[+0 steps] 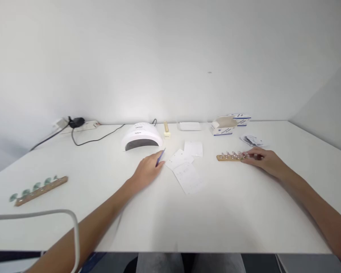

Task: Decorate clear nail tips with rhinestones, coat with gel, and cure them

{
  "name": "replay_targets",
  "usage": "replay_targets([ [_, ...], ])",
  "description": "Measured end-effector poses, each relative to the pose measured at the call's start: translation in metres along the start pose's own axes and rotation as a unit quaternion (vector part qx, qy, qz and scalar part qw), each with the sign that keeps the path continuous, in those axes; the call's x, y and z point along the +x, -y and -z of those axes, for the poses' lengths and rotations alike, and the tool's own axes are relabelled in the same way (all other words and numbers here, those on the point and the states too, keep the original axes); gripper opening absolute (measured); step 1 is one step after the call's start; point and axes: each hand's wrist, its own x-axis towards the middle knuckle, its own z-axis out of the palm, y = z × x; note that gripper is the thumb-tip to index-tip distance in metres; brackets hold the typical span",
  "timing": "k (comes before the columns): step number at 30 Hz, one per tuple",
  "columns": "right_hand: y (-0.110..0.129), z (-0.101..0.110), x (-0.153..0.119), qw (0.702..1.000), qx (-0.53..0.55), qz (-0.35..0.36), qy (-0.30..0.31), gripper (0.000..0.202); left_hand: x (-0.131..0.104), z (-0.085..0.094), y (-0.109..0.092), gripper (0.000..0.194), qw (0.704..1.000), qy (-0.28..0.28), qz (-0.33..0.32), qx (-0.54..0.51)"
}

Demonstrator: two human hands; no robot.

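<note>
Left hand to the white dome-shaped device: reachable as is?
Probably yes: the white dome-shaped device sits just beyond the left hand with nothing visible between them, though the slim blue tool it holds may hamper a grasp.

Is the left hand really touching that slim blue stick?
Touching. The head view shows the left hand holding the blue stick, whose upper end pokes out beyond the grip.

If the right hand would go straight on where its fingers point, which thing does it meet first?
The right hand would probably first meet the rest of the wooden strip at its fingertips, with small shiny pieces along it; exact depth is unclear.
</note>
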Motion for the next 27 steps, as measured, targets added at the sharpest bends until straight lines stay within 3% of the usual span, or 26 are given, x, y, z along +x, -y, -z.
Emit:
replay_targets([
  [7, 0.009, 0.001, -0.011, 0.998, 0.002, 0.008, -0.054, 0.037, 0.000, -0.006, 0.002, 0.027, 0.998, 0.007, -0.023, 0.056],
  [13, 0.051, -0.006, -0.039, 0.998, 0.009, 0.041, -0.057, 0.037, 0.003, -0.010, 0.008, 0.029, 0.998, 0.008, -0.028, 0.052],
  [16, 0.084, -0.025, -0.066, 0.998, 0.015, 0.062, -0.015, 0.029, 0.003, -0.014, 0.010, 0.029, 0.998, -0.001, -0.029, 0.048],
  [21, 0.135, -0.074, -0.111, 0.991, 0.076, 0.077, 0.079, 0.014, 0.002, -0.016, 0.012, 0.029, 0.998, -0.026, -0.035, 0.041],
  [27, 0.153, -0.126, -0.129, 0.976, 0.130, 0.103, 0.144, 0.017, 0.005, -0.012, 0.016, 0.029, 0.997, -0.046, -0.065, 0.008],
])
